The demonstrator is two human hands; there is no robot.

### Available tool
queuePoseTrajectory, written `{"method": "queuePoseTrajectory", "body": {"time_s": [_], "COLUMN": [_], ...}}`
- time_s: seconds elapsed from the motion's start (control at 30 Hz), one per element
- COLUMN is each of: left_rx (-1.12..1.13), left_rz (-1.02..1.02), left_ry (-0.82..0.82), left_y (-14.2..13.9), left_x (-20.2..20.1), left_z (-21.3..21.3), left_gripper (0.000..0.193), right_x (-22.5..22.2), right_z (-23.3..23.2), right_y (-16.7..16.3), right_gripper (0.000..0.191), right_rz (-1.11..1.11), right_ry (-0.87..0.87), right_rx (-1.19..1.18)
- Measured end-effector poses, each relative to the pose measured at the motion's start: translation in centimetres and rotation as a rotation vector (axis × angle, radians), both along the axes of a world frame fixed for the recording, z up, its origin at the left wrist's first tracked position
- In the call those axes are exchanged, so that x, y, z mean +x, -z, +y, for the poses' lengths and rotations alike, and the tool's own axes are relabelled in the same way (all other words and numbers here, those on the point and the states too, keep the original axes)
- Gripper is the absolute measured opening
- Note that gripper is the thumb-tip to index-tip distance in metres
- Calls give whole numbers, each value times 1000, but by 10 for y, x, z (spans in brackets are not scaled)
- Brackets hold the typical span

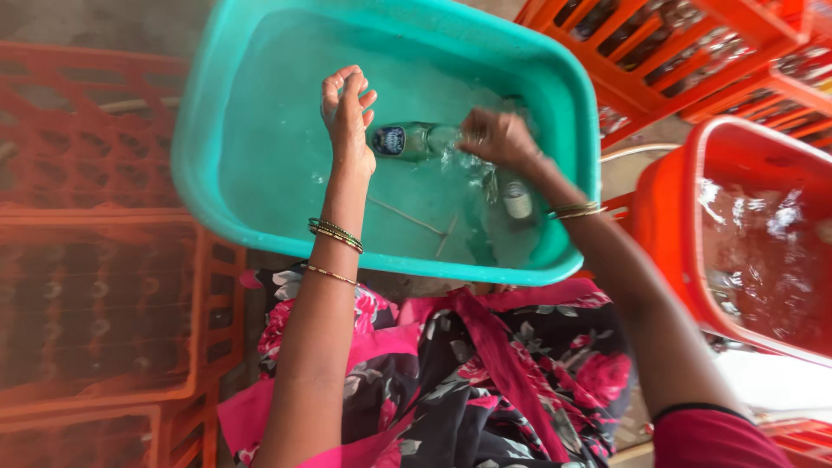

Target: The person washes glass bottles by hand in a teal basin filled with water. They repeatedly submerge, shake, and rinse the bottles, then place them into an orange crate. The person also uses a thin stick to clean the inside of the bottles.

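We see a wide teal basin [208, 156] filling the middle of the scene, holding shallow water, a clear glass bottle [407, 140] lying on its side near the centre, and a second bottle [517, 201] sunk toward the right wall. To its right sits an orange tub [667, 225] of water with bottles blurred beneath the surface. Orange crates [95, 295] stand stacked at left; another crate [659, 52] at far right carries bottles. The basin's near rim touches the floral lap, while open water lies at left. The left hand [348, 117] grips the bottle's base, fingers curled together. The right hand [498, 137] closes on its neck, fingers blurred by splashing.
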State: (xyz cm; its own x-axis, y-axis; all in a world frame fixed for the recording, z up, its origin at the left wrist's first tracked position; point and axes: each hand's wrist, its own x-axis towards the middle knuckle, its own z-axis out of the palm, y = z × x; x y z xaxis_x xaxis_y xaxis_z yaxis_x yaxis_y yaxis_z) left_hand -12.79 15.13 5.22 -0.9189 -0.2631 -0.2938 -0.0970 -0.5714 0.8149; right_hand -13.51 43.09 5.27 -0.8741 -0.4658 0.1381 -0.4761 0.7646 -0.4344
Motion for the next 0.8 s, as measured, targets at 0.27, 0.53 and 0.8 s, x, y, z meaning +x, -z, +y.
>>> {"method": "queuePoseTrajectory", "body": {"time_s": [0.27,0.53,0.8], "left_rx": [4,247,-356], "left_rz": [149,-90,-68], "left_ry": [14,619,496], "left_y": [30,34,24], "left_x": [-11,16,26], "left_z": [59,105,77], "left_gripper": [37,80,66], "right_x": [8,41,99], "right_z": [-16,70,65], "right_y": [-168,-202,-49], "right_gripper": [39,40,38], "right_rz": [96,71,-448], "right_ry": [-38,247,588], "right_rx": [510,-102,-771]}}
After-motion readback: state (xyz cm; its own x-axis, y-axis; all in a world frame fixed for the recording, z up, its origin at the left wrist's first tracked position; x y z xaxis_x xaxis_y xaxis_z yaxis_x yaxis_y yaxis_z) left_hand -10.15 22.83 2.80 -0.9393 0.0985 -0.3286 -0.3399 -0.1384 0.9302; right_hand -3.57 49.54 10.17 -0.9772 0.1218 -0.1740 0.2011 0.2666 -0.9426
